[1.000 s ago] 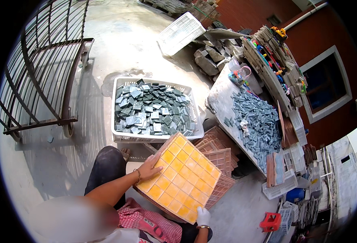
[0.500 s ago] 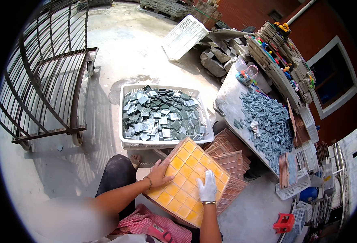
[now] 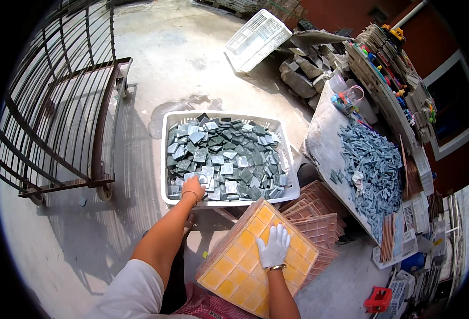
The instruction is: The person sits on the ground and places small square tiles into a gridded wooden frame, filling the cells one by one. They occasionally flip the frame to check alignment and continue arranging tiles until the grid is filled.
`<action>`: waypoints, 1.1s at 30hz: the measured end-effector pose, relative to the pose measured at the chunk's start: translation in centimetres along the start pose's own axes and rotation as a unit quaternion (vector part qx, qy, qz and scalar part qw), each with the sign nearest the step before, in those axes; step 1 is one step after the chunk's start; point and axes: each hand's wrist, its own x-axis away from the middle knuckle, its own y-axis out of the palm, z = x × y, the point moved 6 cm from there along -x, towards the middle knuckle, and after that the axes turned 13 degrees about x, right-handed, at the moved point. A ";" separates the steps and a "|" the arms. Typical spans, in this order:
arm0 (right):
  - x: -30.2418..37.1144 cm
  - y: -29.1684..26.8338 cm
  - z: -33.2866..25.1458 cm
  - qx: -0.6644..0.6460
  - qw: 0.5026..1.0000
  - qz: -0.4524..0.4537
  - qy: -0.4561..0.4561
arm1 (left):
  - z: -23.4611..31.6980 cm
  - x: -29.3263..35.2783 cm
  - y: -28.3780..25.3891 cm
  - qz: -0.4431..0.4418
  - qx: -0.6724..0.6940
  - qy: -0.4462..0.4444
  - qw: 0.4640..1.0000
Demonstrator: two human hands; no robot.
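My left hand [image 3: 193,187] is bare and reaches over the near rim of a white plastic crate [image 3: 234,203]. Its fingers look apart and rest on the loose square stone tiles [image 3: 226,169], grey-green and pale, that fill the crate. Whether they touch one particular tile is hard to see. My right hand [image 3: 274,248], in a white glove with a bangle at the wrist, lies flat with spread fingers on a square yellow-orange grid tray [image 3: 237,256]. This tray tops a thick stack slanting across my lap.
Brown grid trays [image 3: 319,228] lie fanned beside the stack. To the right, a slab table [image 3: 319,133] bears a heap of narrow grey stone strips [image 3: 370,165]. A wheeled metal rack cart [image 3: 69,183] stands left. Beyond are another white crate [image 3: 258,40] and rough stones [image 3: 301,74].
My left hand has left the yellow tray and moved forward into the tile crate. My right hand stays on the tray, with its fingers more spread.
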 end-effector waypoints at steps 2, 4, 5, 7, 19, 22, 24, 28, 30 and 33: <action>-0.2 -0.5 -0.1 -0.005 1.000 -0.005 0.000 | -1.3 -1.9 -0.8 0.090 0.026 0.003 0.996; -0.2 -0.5 -0.1 -0.008 1.000 -0.008 0.001 | -1.9 -2.8 -0.3 0.093 0.043 -0.025 0.994; -0.3 -0.5 0.0 -0.010 1.000 -0.009 0.002 | -1.8 -3.0 0.1 0.084 0.061 -0.050 0.993; -0.4 -0.4 0.0 -0.014 1.000 -0.011 0.003 | -0.9 -2.6 1.6 0.048 0.046 -0.102 0.993; -0.6 -0.9 -0.3 -0.019 1.000 -0.008 -0.005 | 1.2 -2.5 3.8 0.122 -0.027 -0.124 0.984; -0.7 -1.1 -0.1 -0.027 1.000 0.006 -0.002 | 0.8 -2.9 3.1 0.151 -0.009 -0.074 0.986; -1.0 -1.3 -0.3 -0.038 0.999 -0.008 0.003 | 0.2 -3.0 2.9 0.173 -0.003 -0.039 0.984; -1.0 -1.4 0.0 -0.037 0.999 0.016 0.002 | 0.9 -2.7 3.1 0.145 -0.086 -0.009 0.986; -0.6 -1.4 -0.1 -0.021 0.999 0.029 0.003 | 0.6 -2.8 2.4 0.133 -0.060 -0.008 0.989; -0.6 -1.5 -0.1 -0.020 0.999 0.037 0.008 | -0.6 -4.8 1.6 0.166 0.013 0.030 0.986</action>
